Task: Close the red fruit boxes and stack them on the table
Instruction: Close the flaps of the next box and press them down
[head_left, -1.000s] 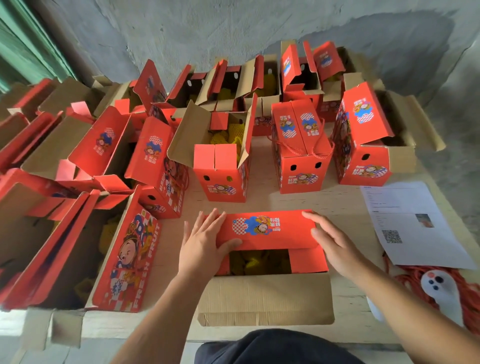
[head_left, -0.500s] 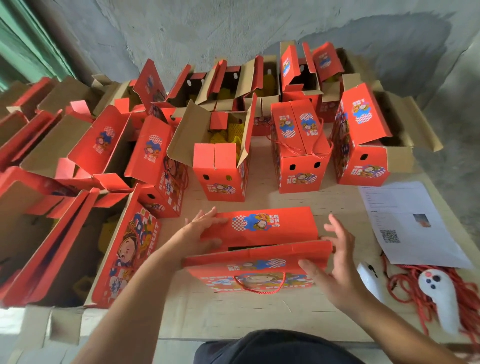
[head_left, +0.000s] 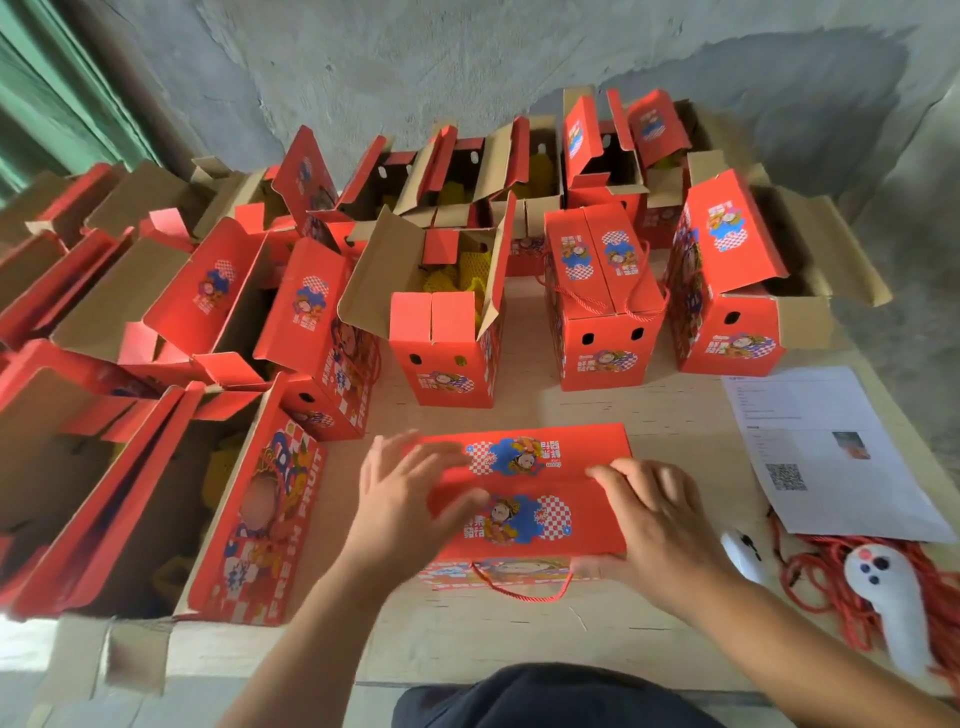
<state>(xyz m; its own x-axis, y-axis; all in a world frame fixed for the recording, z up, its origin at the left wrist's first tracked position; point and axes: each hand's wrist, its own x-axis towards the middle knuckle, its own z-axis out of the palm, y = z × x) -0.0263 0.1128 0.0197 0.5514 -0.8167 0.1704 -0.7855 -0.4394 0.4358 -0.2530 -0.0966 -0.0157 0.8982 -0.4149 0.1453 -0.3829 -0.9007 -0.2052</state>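
Directly in front of me, near the front edge of the desk (head_left: 519, 639), stands the red fruit box (head_left: 524, 499) I am closing, its two long top flaps folded down so that they meet along a seam running left to right. Corrugated card of this kind should be stiff across a panel yet weak at the creases, so I judge the flaps will spring up unless pressed flat, and the printed surface looks smooth enough to slip under a sliding palm. Yellow foam netting shows inside the open boxes (head_left: 447, 312) behind, so I expect fruit within: moderate weight, and contents that would bruise if dropped. The best hold for lifting is probably under the two short ends, or by the red cord handle (head_left: 522, 590) that hangs down the near side. My left hand (head_left: 410, 499) lies flat with fingers spread on the left part of the lid, spanning both flaps, its outline blurred; it clasps nothing. My right hand (head_left: 654, 519) rests on the right end, fingers extended over the top and the thumb low against the near face, pressing rather than pinching. One closed box (head_left: 602, 306) stands farther back. A printed sheet (head_left: 826, 441) lies to the right.
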